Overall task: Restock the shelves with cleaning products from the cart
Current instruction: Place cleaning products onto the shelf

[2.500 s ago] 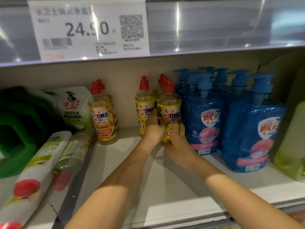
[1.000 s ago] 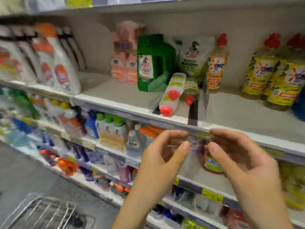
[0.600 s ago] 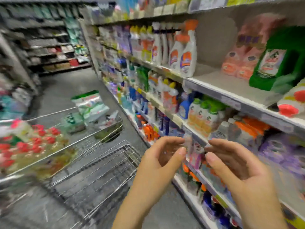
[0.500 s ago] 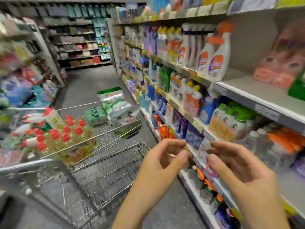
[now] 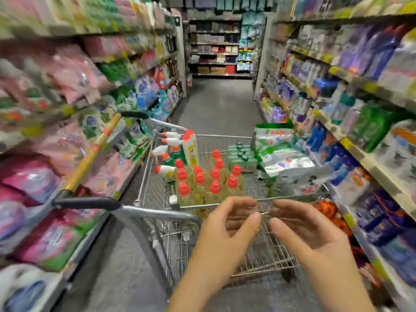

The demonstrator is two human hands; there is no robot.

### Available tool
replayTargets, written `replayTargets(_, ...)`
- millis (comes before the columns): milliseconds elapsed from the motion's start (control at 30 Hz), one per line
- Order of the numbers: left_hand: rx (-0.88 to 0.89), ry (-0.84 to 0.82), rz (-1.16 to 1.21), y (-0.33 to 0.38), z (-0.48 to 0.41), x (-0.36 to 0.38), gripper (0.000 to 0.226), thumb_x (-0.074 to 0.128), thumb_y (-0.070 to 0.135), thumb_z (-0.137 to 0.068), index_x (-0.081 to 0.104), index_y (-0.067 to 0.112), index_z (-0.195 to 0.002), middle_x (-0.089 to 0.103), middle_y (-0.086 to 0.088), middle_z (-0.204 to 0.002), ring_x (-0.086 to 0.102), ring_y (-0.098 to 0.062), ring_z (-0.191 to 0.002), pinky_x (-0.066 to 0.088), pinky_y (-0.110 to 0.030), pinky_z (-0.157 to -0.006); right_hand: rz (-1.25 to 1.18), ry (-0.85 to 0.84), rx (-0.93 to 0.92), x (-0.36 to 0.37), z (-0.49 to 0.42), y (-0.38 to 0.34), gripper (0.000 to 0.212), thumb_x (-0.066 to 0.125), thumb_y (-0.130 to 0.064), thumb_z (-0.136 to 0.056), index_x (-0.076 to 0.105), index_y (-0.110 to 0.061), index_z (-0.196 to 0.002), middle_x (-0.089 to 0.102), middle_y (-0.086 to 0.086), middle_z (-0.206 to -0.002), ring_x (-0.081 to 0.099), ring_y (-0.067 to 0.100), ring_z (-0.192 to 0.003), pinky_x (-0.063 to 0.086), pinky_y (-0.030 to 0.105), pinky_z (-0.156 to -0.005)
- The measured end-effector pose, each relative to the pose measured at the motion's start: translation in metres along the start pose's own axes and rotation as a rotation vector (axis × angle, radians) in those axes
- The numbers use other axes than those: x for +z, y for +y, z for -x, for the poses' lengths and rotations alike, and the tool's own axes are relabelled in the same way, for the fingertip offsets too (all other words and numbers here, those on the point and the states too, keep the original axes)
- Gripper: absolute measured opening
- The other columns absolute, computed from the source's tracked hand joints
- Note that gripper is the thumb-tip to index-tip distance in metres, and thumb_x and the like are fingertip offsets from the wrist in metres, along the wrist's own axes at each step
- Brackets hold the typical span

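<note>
Lower centre: left hand (image 5: 227, 224) and right hand (image 5: 308, 230), both empty, fingers loosely curved, palms facing, above the near rim of the cart (image 5: 155, 213). Red-capped bottles (image 5: 207, 183) stand clustered in the basket, centre frame. They are probably liquid-heavy, rigid and smooth-walled, so best gripped round the body below the neck.

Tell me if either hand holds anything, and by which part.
Nothing is held: left hand and right hand hover empty, fingers loosely curved, above the silver wire shopping cart.
</note>
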State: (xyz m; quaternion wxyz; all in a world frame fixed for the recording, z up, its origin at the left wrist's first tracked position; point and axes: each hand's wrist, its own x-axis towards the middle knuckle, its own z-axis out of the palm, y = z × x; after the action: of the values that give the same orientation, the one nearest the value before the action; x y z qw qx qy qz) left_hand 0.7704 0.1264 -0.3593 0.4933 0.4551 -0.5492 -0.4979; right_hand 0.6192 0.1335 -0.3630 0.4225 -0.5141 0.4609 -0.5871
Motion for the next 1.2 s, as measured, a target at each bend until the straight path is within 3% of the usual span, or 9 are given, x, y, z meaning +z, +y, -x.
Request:
replayTargets(167,-0.080,0.051,-0.009,-0.026,-0.043,-0.038,0.014,0.064,0.016,-0.089,0.066,0.024,-0.101,0.068,0.015,-0.087,0.064,0.002,-0.083,0.047,-0.009,-0.070,0.040,-0.034,0.103,0.026,-0.049,0.034,0.031,0.073,-0.019,-0.062,0.073,-0.020,-0.093,0.073,0.005,-0.089,0.069,0.012,-0.076,0.057,0.021,-0.070)
replayTargets(467,-0.232,0.085,-0.087,-0.077,-0.148,-0.036,0.020,0.064,0.018,-0.089,0.061,0.030,-0.105,0.064,0.018,-0.105,0.061,0.007,-0.095,0.051,-0.015,-0.087,0.225,-0.058,0.219,0.015,-0.159,0.127,0.040,0.075,-0.013,-0.079,0.059,-0.036,-0.107,0.065,-0.009,-0.107,0.064,0.007,-0.090,0.051,0.016,-0.067)
replayTargets(567,-0.245,0.150,-0.171,-0.098,-0.199,-0.026,0.024,0.067,0.014,-0.087,0.060,0.033,-0.100,0.063,0.016,-0.105,0.062,0.005,-0.094,0.052,-0.019,-0.086,0.257,-0.124,0.265,0.013,-0.207,0.162,0.038,0.073,-0.020,-0.082,0.056,-0.039,-0.110,0.060,-0.014,-0.115,0.060,0.005,-0.102,0.049,0.023,-0.080)
replayTargets(667,-0.237,0.222,-0.250,-0.116,-0.247,-0.018,0.028,0.068,0.006,-0.085,0.058,0.030,-0.097,0.064,0.007,-0.104,0.063,-0.001,-0.091,0.052,-0.016,-0.080,0.340,-0.199,0.312,0.010,-0.253,0.197,0.044,0.072,-0.027,-0.083,0.053,-0.029,-0.122,0.056,-0.012,-0.123,0.056,0.011,-0.112,0.047,0.033,-0.093)
replayTargets(867,-0.309,0.215,-0.507,-0.145,-0.302,-0.009,0.034,0.049,-0.005,-0.091,0.059,0.026,-0.101,0.060,0.009,-0.098,0.058,-0.002,-0.088,0.040,-0.003,-0.078,0.481,-0.549,0.343,0.006,-0.294,0.253,0.053,0.078,-0.021,-0.079,0.049,-0.027,-0.123,0.052,-0.008,-0.122,0.048,0.008,-0.115,0.035,0.017,-0.097)
replayTargets(967,-0.369,0.255,-0.488,-0.150,-0.313,-0.009,0.038,0.043,-0.005,-0.093,0.056,0.031,-0.097,0.059,0.014,-0.092,0.059,-0.006,-0.081,0.045,-0.014,-0.076,0.458,-0.632,0.338,0.006,-0.303,0.266,0.059,0.081,-0.016,-0.075,0.047,-0.032,-0.120,0.052,-0.010,-0.119,0.049,0.006,-0.112,0.032,0.003,-0.089)
replayTargets(1067,-0.421,0.257,-0.476,-0.154,-0.319,-0.011,0.036,0.041,-0.002,-0.096,0.058,0.029,-0.101,0.059,0.011,-0.093,0.060,-0.013,-0.083,0.051,-0.029,-0.082,0.448,-0.723,0.325,0.007,-0.310,0.274,0.065,0.080,-0.020,-0.075,0.044,-0.037,-0.126,0.051,-0.016,-0.124,0.048,-0.001,-0.116,0.034,0.003,-0.092)
replayTargets(1133,-0.455,0.248,-0.450,-0.153,-0.323,-0.015,0.032,0.040,0.001,-0.097,0.058,0.028,-0.103,0.061,0.007,-0.093,0.062,-0.012,-0.080,0.053,-0.032,-0.079,0.461,-0.755,0.306,0.006,-0.310,0.276,0.069,0.079,-0.027,-0.075,0.041,-0.039,-0.131,0.051,-0.019,-0.127,0.047,-0.006,-0.117,0.035,0.008,-0.097)
replayTargets(1200,-0.469,0.237,-0.433,-0.151,-0.327,-0.019,0.027,0.043,0.007,-0.099,0.057,0.030,-0.102,0.064,0.007,-0.089,0.065,-0.011,-0.079,0.056,-0.032,-0.075,0.469,-0.726,0.279,0.005,-0.310,0.278,0.070,0.080,-0.028,-0.073,0.039,-0.046,-0.127,0.053,-0.025,-0.121,0.049,-0.012,-0.112,0.036,0.005,-0.094)
